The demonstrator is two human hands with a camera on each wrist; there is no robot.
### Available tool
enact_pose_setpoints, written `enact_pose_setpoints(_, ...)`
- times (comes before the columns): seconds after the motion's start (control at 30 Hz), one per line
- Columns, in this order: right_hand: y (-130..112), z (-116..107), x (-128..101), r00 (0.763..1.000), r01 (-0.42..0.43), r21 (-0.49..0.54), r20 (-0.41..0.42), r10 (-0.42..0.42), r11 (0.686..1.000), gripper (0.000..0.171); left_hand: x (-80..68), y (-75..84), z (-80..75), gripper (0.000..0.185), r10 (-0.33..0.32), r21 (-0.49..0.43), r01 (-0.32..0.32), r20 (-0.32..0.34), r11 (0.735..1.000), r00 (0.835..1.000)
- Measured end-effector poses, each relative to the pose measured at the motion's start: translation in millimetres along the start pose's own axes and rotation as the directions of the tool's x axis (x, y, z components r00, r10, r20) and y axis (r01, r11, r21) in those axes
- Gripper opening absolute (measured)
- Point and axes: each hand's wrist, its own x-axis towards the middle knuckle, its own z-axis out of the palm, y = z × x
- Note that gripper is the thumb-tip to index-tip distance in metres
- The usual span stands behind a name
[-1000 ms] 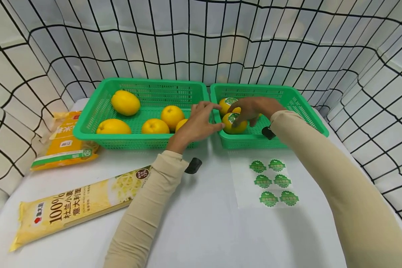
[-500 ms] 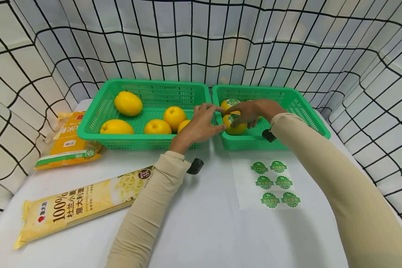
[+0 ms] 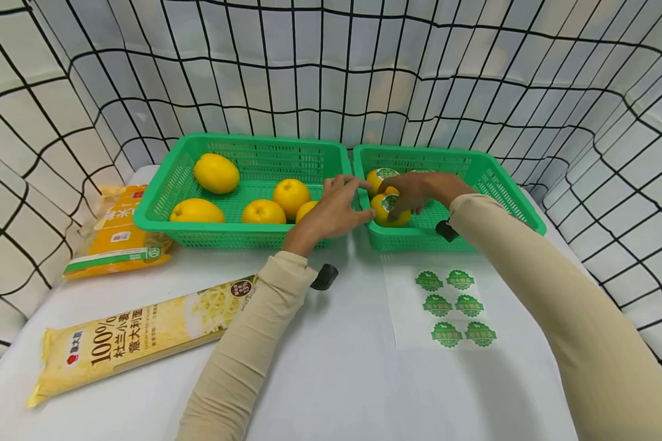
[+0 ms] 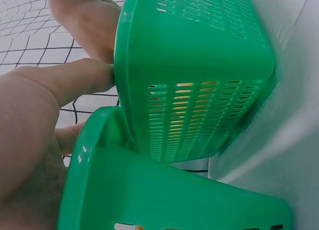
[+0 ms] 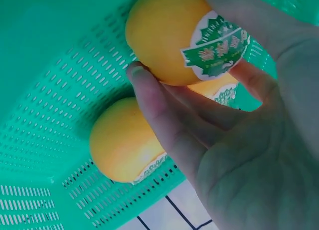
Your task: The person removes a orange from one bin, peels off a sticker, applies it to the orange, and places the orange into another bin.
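My right hand (image 3: 422,188) reaches into the right green basket (image 3: 507,190). Its thumb and fingers close around an orange (image 5: 164,35) that bears a green-and-white scalloped sticker (image 5: 217,48). Right behind it, in the same basket, lies another stickered orange (image 5: 122,140). My left hand (image 3: 333,208) is at the facing rims of the two baskets, its fingers loosely bent around nothing. In the left wrist view, the left thumb (image 4: 82,79) touches a basket rim. Beneath and beside that hand, the left green basket (image 3: 237,228) contains several yellow-orange fruits, among them an oval one (image 3: 216,173).
A sheet of several green stickers (image 3: 405,324) lies on the white table (image 3: 342,380) before the right basket. A long yellow pasta packet (image 3: 143,334) and an orange food bag (image 3: 118,236) are on the left. Black wire mesh (image 3: 320,64) stands around the back and sides.
My right fingers have bent in closer around the front orange in the right basket. The left hand stays by the basket rims. The whole head view has shifted slightly.
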Motion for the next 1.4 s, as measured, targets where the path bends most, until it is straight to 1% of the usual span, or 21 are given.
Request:
enact_pose_setpoints(0.1, -1, 0, 3, 1.0, 0.001, -0.013, 0.005, -0.001, 1.0, 0.074, -0.1, -0.9, 0.7, 0.055, 0.0, -0.002, 0.0, -0.004, 1.0, 1.0)
enact_pose_setpoints(0.23, 1, -2, 5, 0.999, 0.012, -0.02, 0.037, -0.011, 1.0, 0.074, 0.6, -1.5, 1.3, 0.056, -0.007, 0.002, 0.007, 0.001, 1.0, 1.0)
enact_pose_setpoints(0.3, 2, -3, 5, 0.998, 0.025, -0.008, 0.05, -0.025, 1.0, 0.074, 1.1, -1.9, 1.5, 0.056, -0.01, 0.007, 0.01, 0.005, 1.0, 1.0)
enact_pose_setpoints(0.53, 4, -9, 2, 0.998, 0.058, 0.036, 0.029, -0.059, 0.998, 0.071, 4.0, -0.5, -1.1, 0.056, 0.0, -0.002, 0.0, -0.005, 1.0, 1.0)
enact_pose_setpoints(0.67, 4, -7, -1, 0.997, 0.072, 0.067, 0.03, -0.074, 0.995, 0.071, 2.7, 0.2, -2.1, 0.056, -0.008, -0.007, 0.008, -0.004, 1.0, 1.0)
enact_pose_setpoints(0.83, 6, -1, -1, 0.997, 0.076, 0.04, 0.014, -0.077, 0.996, 0.072, 0.4, -1.0, -0.5, 0.055, -0.015, -0.008, 0.016, 0.006, 1.0, 1.0)
enact_pose_setpoints(1.0, 8, 1, 0, 0.998, 0.069, 0.019, -0.003, -0.069, 0.997, 0.071, 1.0, -1.3, 0.3, 0.056, -0.016, -0.009, 0.016, 0.013, 1.0, 1.0)
enact_pose_setpoints(1.17, 5, -1, 2, 0.998, 0.058, -0.01, 0.004, -0.058, 0.998, 0.07, 0.7, -0.3, 0.0, 0.056, -0.013, -0.015, 0.013, 0.014, 1.0, 1.0)
enact_pose_setpoints(1.4, -1, -3, 2, 0.997, 0.066, 0.014, 0.035, -0.067, 0.998, 0.072, 0.1, -0.5, 0.5, 0.057, -0.011, -0.012, 0.011, 0.015, 1.0, 1.0)
